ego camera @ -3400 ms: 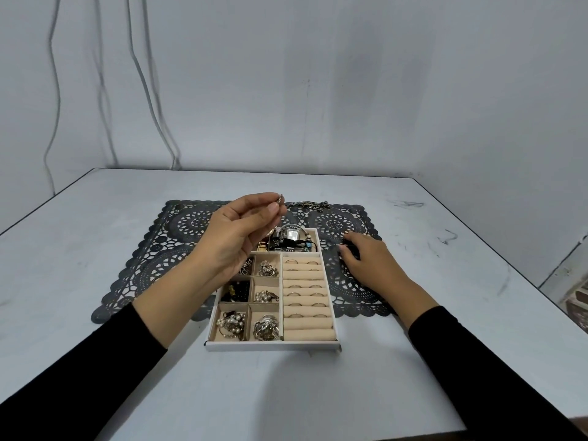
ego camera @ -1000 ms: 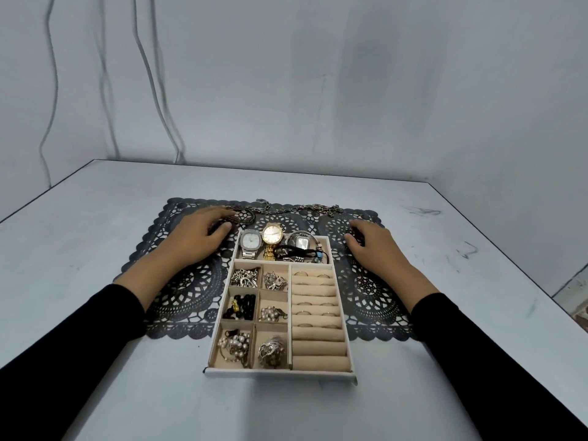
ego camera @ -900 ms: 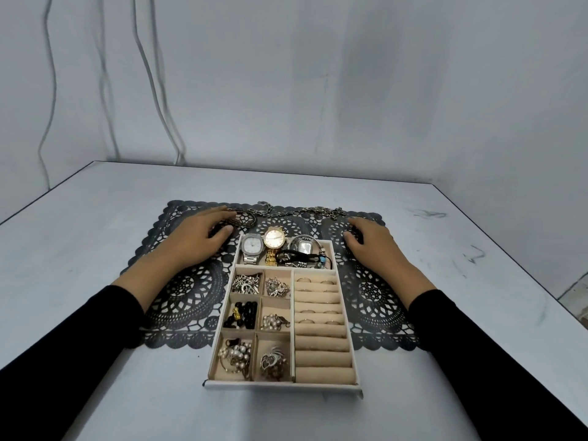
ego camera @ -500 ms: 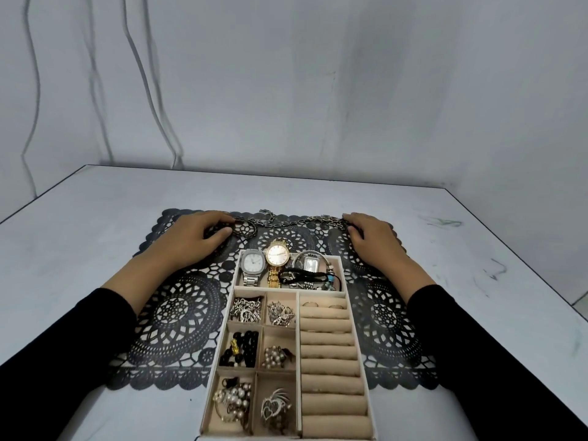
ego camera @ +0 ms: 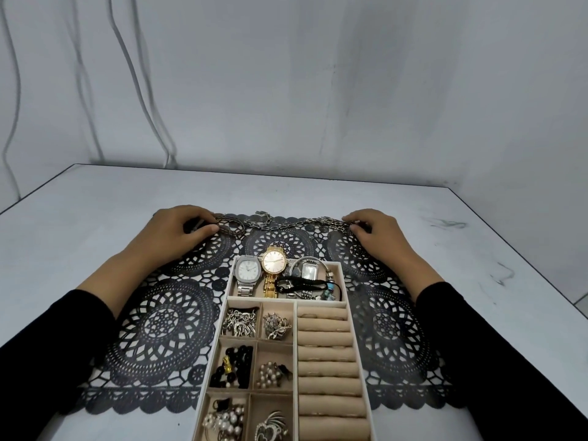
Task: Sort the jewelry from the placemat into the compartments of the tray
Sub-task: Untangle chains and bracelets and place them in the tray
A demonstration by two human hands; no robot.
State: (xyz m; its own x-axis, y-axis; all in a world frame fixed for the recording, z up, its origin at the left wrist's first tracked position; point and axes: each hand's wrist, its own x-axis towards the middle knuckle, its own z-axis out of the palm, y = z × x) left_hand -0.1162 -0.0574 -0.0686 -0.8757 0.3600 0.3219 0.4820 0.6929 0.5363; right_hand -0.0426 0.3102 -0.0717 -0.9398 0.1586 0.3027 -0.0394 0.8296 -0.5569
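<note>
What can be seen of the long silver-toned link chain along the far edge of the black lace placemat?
The long silver-toned link chain looks like flat metal links. It lies stretched on the black lace placemat, beyond the beige tray, kinked near its middle. The left hand pinches its looped left end; the right hand pinches the other.

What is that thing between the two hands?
A silver chain lies along the placemat's far edge, running from the left hand to the right hand; the head view shows it.
</note>
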